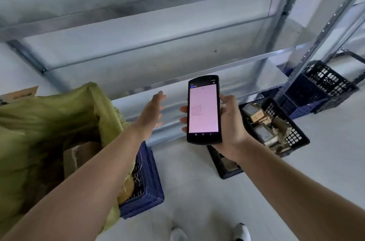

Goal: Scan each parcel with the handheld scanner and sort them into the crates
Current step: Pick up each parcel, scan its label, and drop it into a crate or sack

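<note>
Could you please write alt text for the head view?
The right hand grips a handheld scanner with its screen lit, while the open left hand reaches forward. A crate of parcels sits on the floor beside metal shelving.

A warehouse or stockroom: bare metal shelving (177,47), plastic crates (324,86) on a pale floor (197,191).
</note>
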`<state>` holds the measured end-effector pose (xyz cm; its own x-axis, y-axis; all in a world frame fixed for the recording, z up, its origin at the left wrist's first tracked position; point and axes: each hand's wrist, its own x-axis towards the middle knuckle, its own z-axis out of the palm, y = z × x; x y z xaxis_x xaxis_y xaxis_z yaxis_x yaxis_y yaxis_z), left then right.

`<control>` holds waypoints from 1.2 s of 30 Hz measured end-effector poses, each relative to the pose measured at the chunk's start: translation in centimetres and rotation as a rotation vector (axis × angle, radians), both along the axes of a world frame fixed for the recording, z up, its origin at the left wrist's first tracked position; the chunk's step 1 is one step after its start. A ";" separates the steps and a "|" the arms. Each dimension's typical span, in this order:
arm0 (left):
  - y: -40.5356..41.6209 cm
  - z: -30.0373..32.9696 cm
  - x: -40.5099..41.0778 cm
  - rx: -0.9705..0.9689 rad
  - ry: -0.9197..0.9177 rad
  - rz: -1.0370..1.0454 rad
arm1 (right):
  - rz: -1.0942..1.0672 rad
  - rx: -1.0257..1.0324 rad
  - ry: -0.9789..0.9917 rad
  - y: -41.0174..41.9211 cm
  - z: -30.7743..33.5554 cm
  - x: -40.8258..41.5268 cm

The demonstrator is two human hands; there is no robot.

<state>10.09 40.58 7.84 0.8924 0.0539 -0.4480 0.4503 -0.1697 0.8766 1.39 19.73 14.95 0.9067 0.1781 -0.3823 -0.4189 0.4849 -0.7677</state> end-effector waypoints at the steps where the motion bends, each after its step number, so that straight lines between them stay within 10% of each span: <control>1: -1.9 -0.4 0.2 0.002 0.013 -0.031 | -0.030 -0.009 0.011 -1.8 -0.6 -0.2; 22: -31.3 -14.6 6.5 0.047 0.308 -0.347 | -0.316 -0.135 0.259 -29.0 -13.8 5.0; 36: -38.0 -41.4 16.6 0.086 0.593 -0.388 | -0.433 -0.156 0.500 -35.1 -37.2 15.7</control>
<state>26.70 2.53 -33.59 0.4617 -0.1611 -0.8723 0.7405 -0.4714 0.4790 17.10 -15.34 -22.24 0.5910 -0.2525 -0.7662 -0.5345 0.5887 -0.6064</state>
